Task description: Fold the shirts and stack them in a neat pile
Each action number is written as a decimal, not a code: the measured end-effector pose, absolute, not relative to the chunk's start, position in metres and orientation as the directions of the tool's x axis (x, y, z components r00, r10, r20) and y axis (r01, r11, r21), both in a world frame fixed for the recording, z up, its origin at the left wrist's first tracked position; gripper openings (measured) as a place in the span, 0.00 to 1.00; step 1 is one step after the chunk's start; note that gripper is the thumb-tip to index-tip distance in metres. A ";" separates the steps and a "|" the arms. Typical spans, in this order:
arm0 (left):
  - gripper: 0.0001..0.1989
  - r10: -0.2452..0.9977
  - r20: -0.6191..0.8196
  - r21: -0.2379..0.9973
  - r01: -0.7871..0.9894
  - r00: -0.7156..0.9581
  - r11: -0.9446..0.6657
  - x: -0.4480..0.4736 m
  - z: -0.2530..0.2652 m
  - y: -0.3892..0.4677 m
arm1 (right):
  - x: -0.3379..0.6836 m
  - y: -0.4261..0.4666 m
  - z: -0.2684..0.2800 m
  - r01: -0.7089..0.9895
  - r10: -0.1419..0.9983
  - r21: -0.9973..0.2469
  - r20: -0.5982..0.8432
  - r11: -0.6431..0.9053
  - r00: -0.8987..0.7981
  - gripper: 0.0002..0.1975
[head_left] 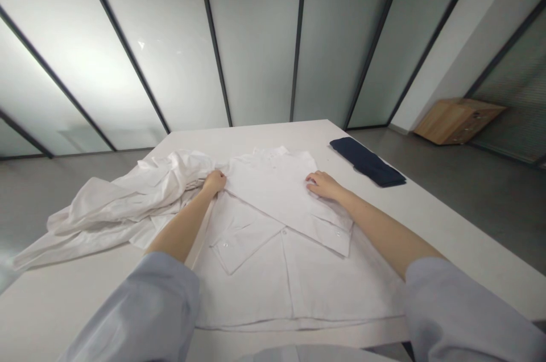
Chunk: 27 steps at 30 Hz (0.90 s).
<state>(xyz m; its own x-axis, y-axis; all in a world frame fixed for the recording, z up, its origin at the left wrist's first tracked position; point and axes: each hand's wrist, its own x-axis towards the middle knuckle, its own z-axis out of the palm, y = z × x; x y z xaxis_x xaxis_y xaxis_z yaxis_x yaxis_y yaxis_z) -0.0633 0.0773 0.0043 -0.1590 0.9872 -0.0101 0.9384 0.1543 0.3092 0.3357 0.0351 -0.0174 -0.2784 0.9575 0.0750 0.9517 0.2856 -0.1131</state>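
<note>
A white long-sleeved shirt lies flat on the table, its collar at the far end and its hem toward me. Both sleeves are folded in across the body, and the cuffs with small buttons rest over the front. My left hand is closed at the shirt's left side edge, fingertips pressed together on the cloth. On the opposite edge, my right hand rests on the fabric with its fingers bent and a little apart. Left of the shirt, a heap of crumpled white garments reaches close to my left hand.
A folded dark navy cloth lies on the white table near its right edge. Frosted glass panels stand behind the table. A wooden cabinet is on the floor at the far right.
</note>
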 end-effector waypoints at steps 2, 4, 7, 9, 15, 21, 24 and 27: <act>0.12 0.988 -0.038 0.267 0.952 -0.147 0.152 -0.065 0.005 0.075 | 0.336 0.035 -0.018 0.954 0.959 -0.106 0.074 0.279 -0.272 0.16; 0.14 0.987 -0.049 0.233 0.959 -0.153 0.160 -0.065 0.006 0.071 | 0.335 0.034 -0.019 0.959 0.962 -0.098 0.073 0.268 -0.261 0.17; 0.18 0.992 0.048 0.177 0.978 -0.116 0.106 -0.058 0.010 0.060 | 0.333 0.034 -0.017 0.967 0.970 -0.085 0.063 0.240 -0.236 0.17; 0.20 0.984 0.179 0.124 0.992 -0.009 -0.013 -0.048 0.013 0.053 | 0.330 0.036 -0.013 0.972 0.975 -0.078 0.045 0.221 -0.218 0.17; 0.25 0.959 0.181 0.033 0.973 0.217 -0.227 -0.013 0.003 0.050 | 0.315 0.051 -0.009 0.974 0.969 -0.077 0.144 0.215 -0.203 0.23; 0.33 0.988 -0.033 0.007 0.988 0.152 -0.152 -0.007 -0.018 0.062 | 0.310 0.058 -0.029 0.990 0.992 -0.063 -0.015 0.126 -0.127 0.33; 0.34 0.988 -0.065 0.017 0.990 0.138 -0.137 -0.007 -0.019 0.060 | 0.307 0.054 -0.032 0.998 0.998 -0.051 -0.048 0.040 -0.043 0.36; 0.34 0.989 -0.074 0.008 0.992 0.130 -0.129 -0.006 -0.016 0.049 | 0.303 0.042 -0.027 0.999 0.999 -0.028 -0.030 0.023 -0.024 0.37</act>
